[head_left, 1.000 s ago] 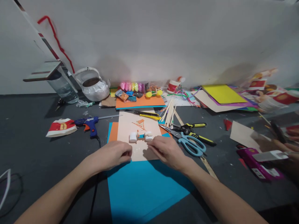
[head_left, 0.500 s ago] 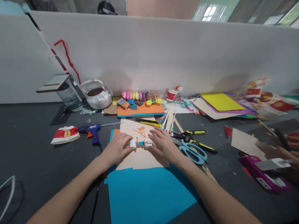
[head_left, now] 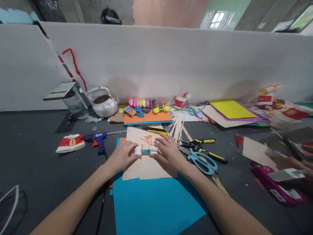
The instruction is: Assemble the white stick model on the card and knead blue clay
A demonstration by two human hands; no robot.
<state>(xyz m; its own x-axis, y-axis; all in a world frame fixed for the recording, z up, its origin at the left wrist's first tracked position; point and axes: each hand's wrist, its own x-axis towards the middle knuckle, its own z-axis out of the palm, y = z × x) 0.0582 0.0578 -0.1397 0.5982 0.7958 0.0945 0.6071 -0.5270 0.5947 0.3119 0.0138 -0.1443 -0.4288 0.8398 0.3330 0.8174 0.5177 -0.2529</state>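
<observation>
Fingers point(head_left: 129, 145) of left hand point(head_left: 122, 155) and right hand point(head_left: 169, 154) stand parted around blue-centred model with white cylinders point(head_left: 146, 151); pinch indeterminable. Cream rectangular paper point(head_left: 137, 171) lies beneath.

Your dark desk point(head_left: 46, 173) meets a white partition point(head_left: 156, 58) across the frame; above it you see a brownish wall point(head_left: 168, 13) at top centre and a bright window point(head_left: 217, 19) toward the upper right.

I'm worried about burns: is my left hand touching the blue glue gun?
Apart. The head view shows dark tabletop between the left hand and blue glue gun.
</observation>
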